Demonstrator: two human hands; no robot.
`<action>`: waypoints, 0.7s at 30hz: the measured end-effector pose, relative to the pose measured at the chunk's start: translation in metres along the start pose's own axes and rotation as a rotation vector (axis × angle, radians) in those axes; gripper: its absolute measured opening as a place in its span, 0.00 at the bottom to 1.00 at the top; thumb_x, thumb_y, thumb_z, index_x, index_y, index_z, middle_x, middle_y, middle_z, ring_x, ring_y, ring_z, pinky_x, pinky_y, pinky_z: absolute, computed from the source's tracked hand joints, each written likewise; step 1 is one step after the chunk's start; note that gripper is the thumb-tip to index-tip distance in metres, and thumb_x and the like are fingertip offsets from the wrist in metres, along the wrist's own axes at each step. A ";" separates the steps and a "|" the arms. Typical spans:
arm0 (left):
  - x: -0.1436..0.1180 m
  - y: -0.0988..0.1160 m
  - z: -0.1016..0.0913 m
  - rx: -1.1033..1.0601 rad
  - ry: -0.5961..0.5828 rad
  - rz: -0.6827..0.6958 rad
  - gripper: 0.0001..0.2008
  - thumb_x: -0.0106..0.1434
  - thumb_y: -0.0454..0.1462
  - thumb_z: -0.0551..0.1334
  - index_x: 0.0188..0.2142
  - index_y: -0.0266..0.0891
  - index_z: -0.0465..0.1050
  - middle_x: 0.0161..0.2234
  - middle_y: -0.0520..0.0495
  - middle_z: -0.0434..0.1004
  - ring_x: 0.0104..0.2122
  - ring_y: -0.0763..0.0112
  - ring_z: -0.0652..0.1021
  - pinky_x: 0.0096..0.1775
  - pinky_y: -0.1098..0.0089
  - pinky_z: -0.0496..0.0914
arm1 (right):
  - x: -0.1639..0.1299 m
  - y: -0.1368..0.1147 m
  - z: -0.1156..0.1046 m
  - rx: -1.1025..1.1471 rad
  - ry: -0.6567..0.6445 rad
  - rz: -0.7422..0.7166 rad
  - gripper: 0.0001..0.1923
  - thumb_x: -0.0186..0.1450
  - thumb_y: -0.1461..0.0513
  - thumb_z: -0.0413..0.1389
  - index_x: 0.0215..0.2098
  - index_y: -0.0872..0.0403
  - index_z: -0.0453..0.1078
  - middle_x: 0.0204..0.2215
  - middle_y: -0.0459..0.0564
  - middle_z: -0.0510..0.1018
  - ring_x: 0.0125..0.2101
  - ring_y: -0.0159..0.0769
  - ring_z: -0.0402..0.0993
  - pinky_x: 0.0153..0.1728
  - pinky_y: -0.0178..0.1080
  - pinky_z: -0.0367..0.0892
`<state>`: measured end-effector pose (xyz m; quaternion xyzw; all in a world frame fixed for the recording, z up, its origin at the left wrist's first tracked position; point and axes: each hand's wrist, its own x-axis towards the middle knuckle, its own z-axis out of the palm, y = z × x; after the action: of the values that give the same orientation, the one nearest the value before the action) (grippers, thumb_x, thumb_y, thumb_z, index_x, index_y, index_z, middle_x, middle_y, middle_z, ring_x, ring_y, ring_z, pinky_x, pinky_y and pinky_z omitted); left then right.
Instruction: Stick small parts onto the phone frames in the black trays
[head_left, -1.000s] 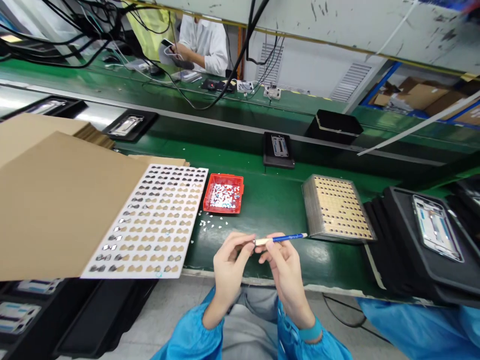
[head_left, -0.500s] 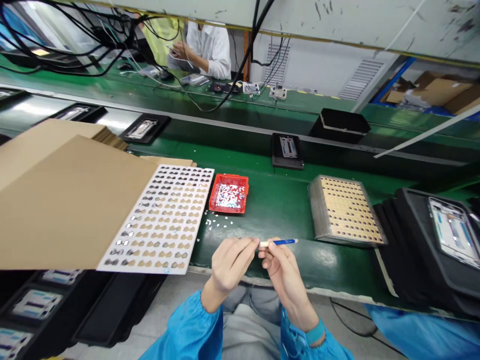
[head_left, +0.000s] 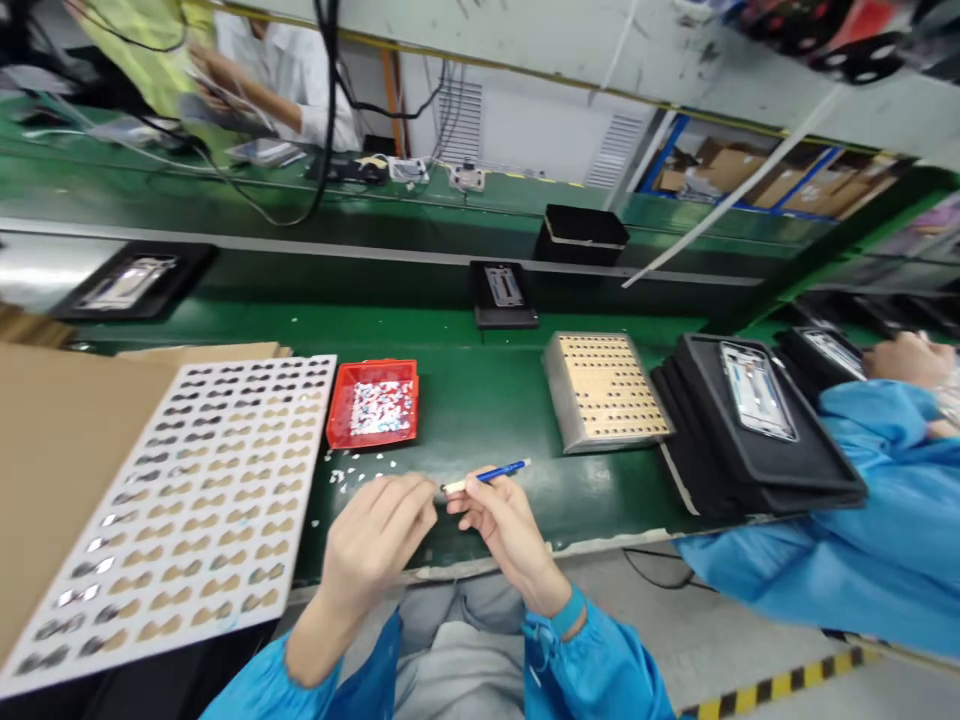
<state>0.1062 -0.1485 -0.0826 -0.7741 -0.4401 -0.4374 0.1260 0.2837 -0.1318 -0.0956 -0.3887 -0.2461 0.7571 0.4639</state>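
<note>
My right hand (head_left: 510, 530) grips a slim blue-and-white pen-like tool (head_left: 501, 471) between thumb and fingers, its pale end aimed left. At that end sits a tiny dark spot, too small to name. My left hand (head_left: 375, 535) is just left of the tip, its fingers bent and pressed together; what they pinch, if anything, is hidden. Behind my left hand stands a red tray (head_left: 335, 410) of small white pieces, with several more loose on the green bench. Farther left lies a white sheet (head_left: 300, 520) with rows of dark and tan bow-shaped pieces.
On the right is a stack of clear trays (head_left: 600, 390) with tan tops and dark dots. Beyond it are black trays (head_left: 810, 440) with a phone frame (head_left: 757, 390) on top. A co-worker's blue sleeve (head_left: 885, 470) reaches in at far right. Cardboard (head_left: 82, 430) lies left.
The view has swung right, bringing a co-worker's arm into sight. My left hand has drawn slightly away from the tool's tip; my right hand still holds the tool.
</note>
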 end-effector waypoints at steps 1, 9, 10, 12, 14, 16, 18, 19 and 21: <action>0.005 -0.004 -0.003 0.017 -0.009 -0.011 0.10 0.74 0.27 0.61 0.47 0.41 0.77 0.36 0.46 0.85 0.35 0.65 0.82 0.42 0.67 0.76 | 0.002 0.000 -0.001 -0.006 0.007 -0.014 0.26 0.54 0.46 0.80 0.35 0.52 0.77 0.33 0.51 0.89 0.33 0.39 0.88 0.29 0.32 0.79; 0.034 -0.081 -0.018 0.406 -0.111 -0.176 0.22 0.81 0.44 0.50 0.35 0.39 0.75 0.30 0.49 0.76 0.31 0.67 0.77 0.36 0.70 0.67 | 0.015 -0.014 -0.025 -0.159 0.159 -0.191 0.31 0.49 0.41 0.80 0.34 0.51 0.74 0.30 0.51 0.89 0.31 0.40 0.88 0.28 0.34 0.80; 0.038 -0.093 -0.016 0.433 -0.147 -0.213 0.26 0.82 0.47 0.48 0.33 0.39 0.74 0.28 0.49 0.75 0.30 0.67 0.76 0.35 0.71 0.65 | 0.016 -0.016 -0.029 -0.181 0.179 -0.206 0.32 0.48 0.41 0.80 0.33 0.51 0.74 0.30 0.51 0.88 0.31 0.40 0.88 0.28 0.34 0.80; 0.046 -0.112 -0.011 0.405 -0.271 -0.278 0.26 0.80 0.48 0.46 0.33 0.40 0.75 0.30 0.46 0.76 0.31 0.63 0.77 0.34 0.70 0.66 | 0.016 -0.021 -0.036 -0.227 0.213 -0.230 0.34 0.46 0.39 0.80 0.33 0.52 0.74 0.29 0.51 0.88 0.30 0.40 0.88 0.27 0.34 0.80; 0.056 -0.126 -0.008 0.307 -0.435 -0.339 0.20 0.76 0.45 0.49 0.38 0.41 0.77 0.35 0.41 0.81 0.34 0.56 0.81 0.34 0.65 0.68 | 0.015 -0.026 -0.042 -0.273 0.235 -0.248 0.36 0.44 0.37 0.80 0.32 0.52 0.73 0.27 0.51 0.87 0.29 0.42 0.88 0.27 0.35 0.80; 0.068 -0.137 -0.010 0.271 -0.569 -0.437 0.15 0.72 0.44 0.53 0.40 0.43 0.76 0.36 0.41 0.83 0.36 0.52 0.83 0.36 0.63 0.69 | 0.013 -0.028 -0.045 -0.325 0.249 -0.259 0.37 0.44 0.36 0.80 0.33 0.52 0.73 0.27 0.51 0.87 0.29 0.44 0.88 0.27 0.36 0.81; 0.080 -0.147 -0.017 0.326 -0.614 -0.550 0.15 0.72 0.48 0.55 0.36 0.44 0.74 0.30 0.43 0.81 0.35 0.51 0.83 0.35 0.63 0.67 | 0.010 -0.028 -0.048 -0.380 0.257 -0.267 0.37 0.45 0.35 0.79 0.33 0.51 0.73 0.26 0.52 0.87 0.31 0.46 0.89 0.28 0.37 0.82; 0.085 -0.152 -0.021 0.361 -0.605 -0.591 0.16 0.72 0.50 0.56 0.36 0.44 0.74 0.28 0.44 0.80 0.34 0.51 0.83 0.34 0.64 0.66 | 0.009 -0.028 -0.049 -0.407 0.256 -0.268 0.36 0.46 0.35 0.78 0.32 0.51 0.74 0.26 0.52 0.87 0.31 0.47 0.89 0.29 0.38 0.83; 0.092 -0.166 -0.029 0.396 -0.550 -0.654 0.14 0.72 0.49 0.58 0.37 0.44 0.73 0.30 0.45 0.80 0.34 0.53 0.83 0.34 0.65 0.65 | 0.007 -0.025 -0.053 -0.456 0.248 -0.267 0.36 0.46 0.34 0.78 0.31 0.51 0.74 0.27 0.53 0.87 0.30 0.48 0.89 0.29 0.40 0.84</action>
<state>-0.0198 -0.0163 -0.0245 -0.6430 -0.7529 -0.1405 0.0058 0.3377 -0.1137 -0.1100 -0.5368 -0.4001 0.5612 0.4868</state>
